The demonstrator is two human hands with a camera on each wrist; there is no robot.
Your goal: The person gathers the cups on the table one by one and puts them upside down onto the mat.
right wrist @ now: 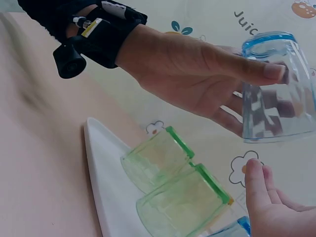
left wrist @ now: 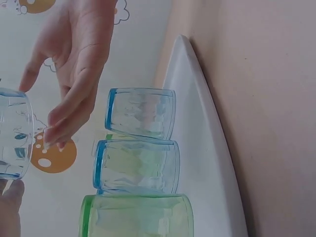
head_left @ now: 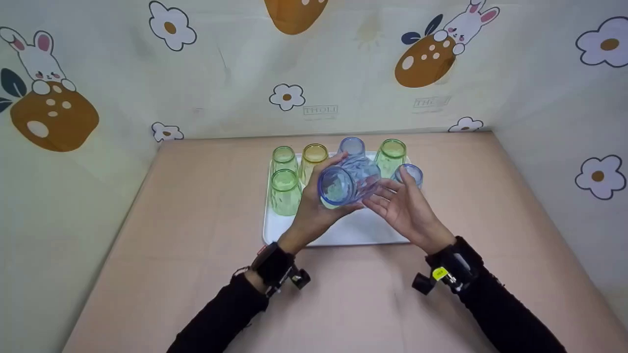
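Note:
My left hand (head_left: 314, 208) grips a clear blue glass (head_left: 365, 175) above the tray, with its darker blue end tilted toward the head camera. The right wrist view shows the left thumb across the side of that glass (right wrist: 279, 94) and the fingers behind it. Close by on the right, my right hand (head_left: 409, 213) is spread with its palm turned toward the glass. Its fingertips (left wrist: 52, 140) lie near the glass, and contact is hard to tell. Behind the hands, a blue glass (head_left: 352, 146) and another blue glass (head_left: 413, 174) stand partly hidden.
The white tray (head_left: 353, 233) lies on a pinkish table (head_left: 206, 206). On its left stand a front green glass (head_left: 285, 196), a rear green glass (head_left: 283, 156) and a yellow glass (head_left: 314, 156). Another green glass (head_left: 391, 156) is at back right. A patterned sheet (head_left: 235, 98) rises behind.

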